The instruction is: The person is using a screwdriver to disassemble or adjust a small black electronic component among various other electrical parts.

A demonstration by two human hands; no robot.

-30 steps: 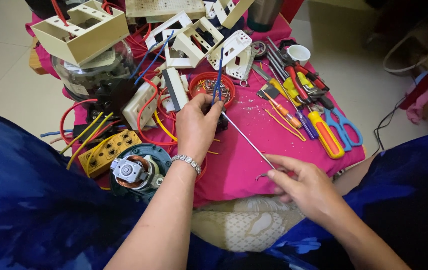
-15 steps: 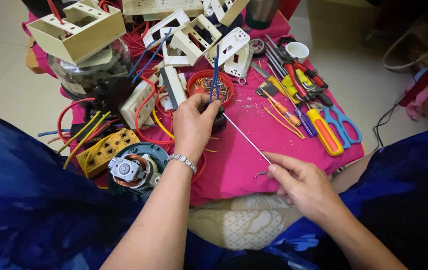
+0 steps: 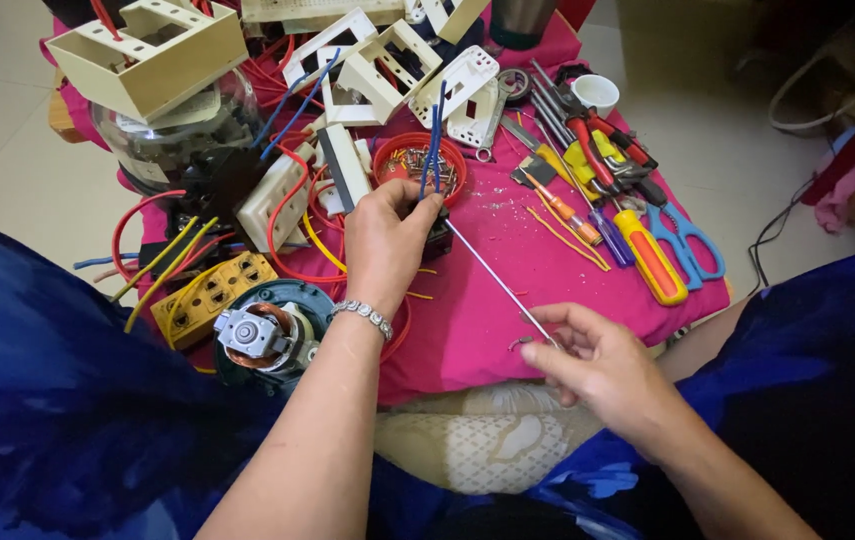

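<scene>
— Barely anything has shifted since a moment ago: the left hand [image 3: 384, 243] stays clamped near the red bowl [image 3: 399, 157], and the right hand [image 3: 602, 362] has slid only a touch along the rod.

— What is each holding?

— Left fingers are closed around a small dark part, with two blue wires [image 3: 433, 145] standing up out of the grip. Right fingers are pinched shut on the near end of a thin metal rod [image 3: 495, 278], which runs slantwise across the cloth from one hand to the other.

— Would that rod be awkward to handle?

— I'd judge it light and stiff but springy, smooth enough to roll between fingertips. Best gripped close to the end, as it is now. The wires look soft and bendable, so the dark part is the firmer place to hold.

— And the surroundings?

— A low table under a pink cloth [image 3: 487, 330], crowded: screwdrivers [image 3: 647, 255], blue-handled scissors [image 3: 687, 245], cream switch boxes [image 3: 152, 55], a yellow socket block [image 3: 212, 300], a small motor [image 3: 262, 335] and red wire loops. Pale floor tiles lie beyond.
</scene>
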